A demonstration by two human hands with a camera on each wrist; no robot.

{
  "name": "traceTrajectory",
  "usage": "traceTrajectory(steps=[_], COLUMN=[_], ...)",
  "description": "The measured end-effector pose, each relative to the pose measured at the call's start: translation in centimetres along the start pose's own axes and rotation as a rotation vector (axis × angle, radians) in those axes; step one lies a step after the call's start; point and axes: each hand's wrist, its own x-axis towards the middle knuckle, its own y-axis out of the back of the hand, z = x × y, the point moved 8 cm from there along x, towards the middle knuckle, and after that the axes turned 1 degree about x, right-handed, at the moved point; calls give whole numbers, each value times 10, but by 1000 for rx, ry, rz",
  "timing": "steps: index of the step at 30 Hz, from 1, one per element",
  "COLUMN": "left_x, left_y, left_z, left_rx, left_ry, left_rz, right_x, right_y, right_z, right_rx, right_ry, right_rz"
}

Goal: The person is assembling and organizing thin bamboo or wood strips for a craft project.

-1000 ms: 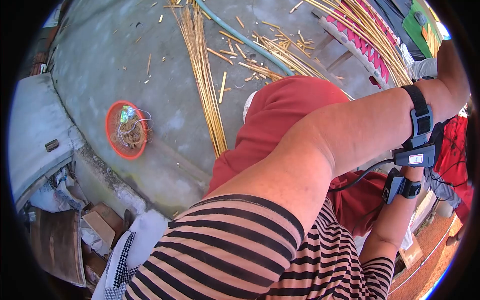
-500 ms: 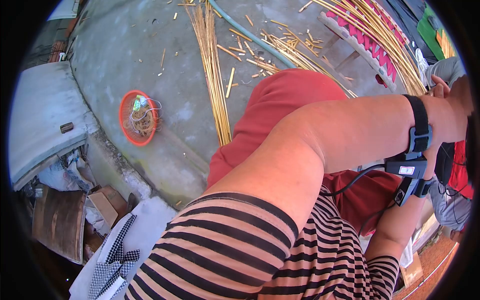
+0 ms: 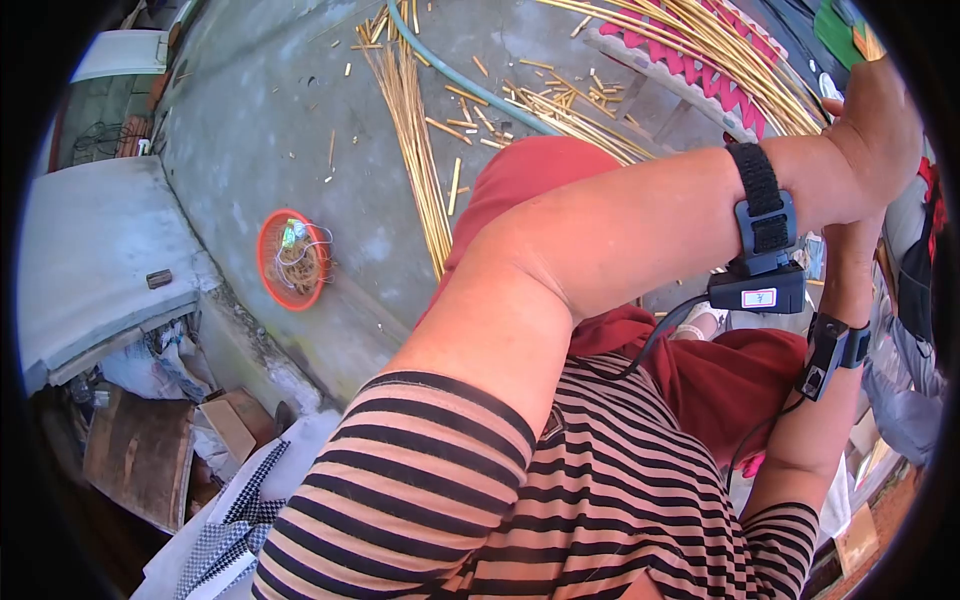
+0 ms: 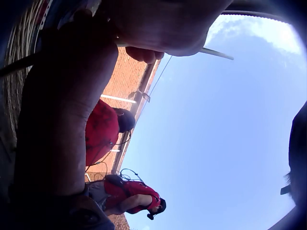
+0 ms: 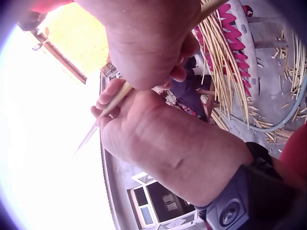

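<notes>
In the head view my left hand (image 3: 880, 135) is raised at the far right, at the end of the forearm that crosses my body. My right hand is mostly hidden behind it there. The right wrist view shows both hands close together on one slender cane (image 5: 117, 99). My left hand (image 5: 139, 112) curls its fingers round the cane, whose thin end juts out past them. Right beside it, my right hand (image 5: 144, 45) grips the cane's other stretch. In the left wrist view the cane (image 4: 218, 53) sticks out beyond my left hand (image 4: 165, 24).
Long canes (image 3: 690, 45) lie across a bench with pink zigzag cloth. A cane bundle (image 3: 412, 150), short offcuts and a blue hose (image 3: 460, 88) lie on the concrete. An orange basket (image 3: 264, 262) holds tangled fibre. Two people in red (image 4: 101, 129) are nearby.
The head view has shifted. My left forearm now lies further left and higher, and the two wrist devices stand further apart. A light shoe has come into view below the left forearm.
</notes>
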Motion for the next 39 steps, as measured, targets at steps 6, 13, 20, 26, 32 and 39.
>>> traceTrajectory(steps=[6, 13, 20, 26, 32, 39], left_x=[4, -21, -27, -54, -48, -14], left_y=[13, -2, 8, -7, -30, -17], left_z=[37, -28, -11, -27, -10, 44], left_rx=[-128, -244, 41, -113, -251, -9], left_ry=[-52, 263, 271, 547, 679, 424], left_rz=[-79, -107, -85, -219, -408, -222], right_x=[-29, -37, -35, -23, -16, -18], right_y=[-44, -26, -18, 1, 16, 38], right_z=[-16, -14, -30, -30, -43, -26], right_rx=[845, 1234, 1112, 1305, 1332, 1245], right_ry=[-460, -683, -706, -475, -468, -528], right_rz=[-414, -323, -298, 20, 25, -55])
